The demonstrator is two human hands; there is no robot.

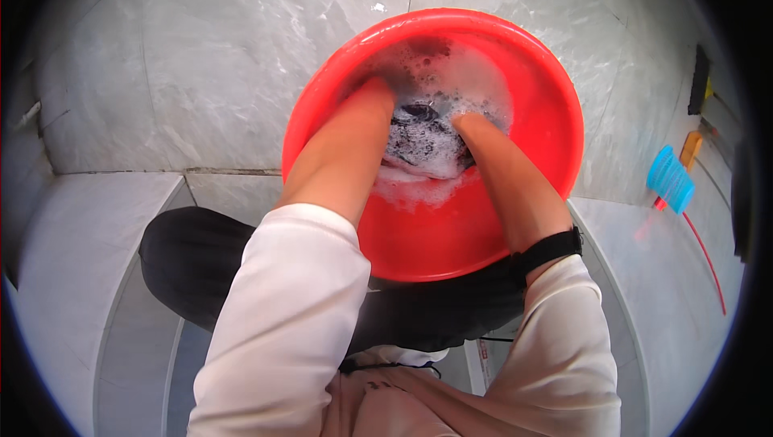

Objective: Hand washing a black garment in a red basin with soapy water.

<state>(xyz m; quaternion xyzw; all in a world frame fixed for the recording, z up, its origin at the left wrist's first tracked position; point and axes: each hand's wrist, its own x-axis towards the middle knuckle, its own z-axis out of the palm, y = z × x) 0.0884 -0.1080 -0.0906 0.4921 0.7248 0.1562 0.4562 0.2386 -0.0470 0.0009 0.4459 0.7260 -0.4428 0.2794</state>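
Note:
A large red plastic basin (555, 171) holds soapy water with thick white foam (483, 87). In its middle a dark, wet cloth (419, 135), perhaps a garment, pokes up through the suds. My left hand (382, 89) dips into the foam at the cloth's far left side, and its fingers are hidden. On the cloth's right, my right hand (465, 121) goes under the suds, its fingers covered too. The water and foam hide whether either hand grips the cloth.
Grey marble-patterned tiles (225, 59) surround the basin. My bent leg in black trousers (197, 256) is beneath my left arm. On the right are a light-blue plastic brush or scoop-like thing (671, 179), a thin red stick (708, 268) and a wooden handle (690, 150).

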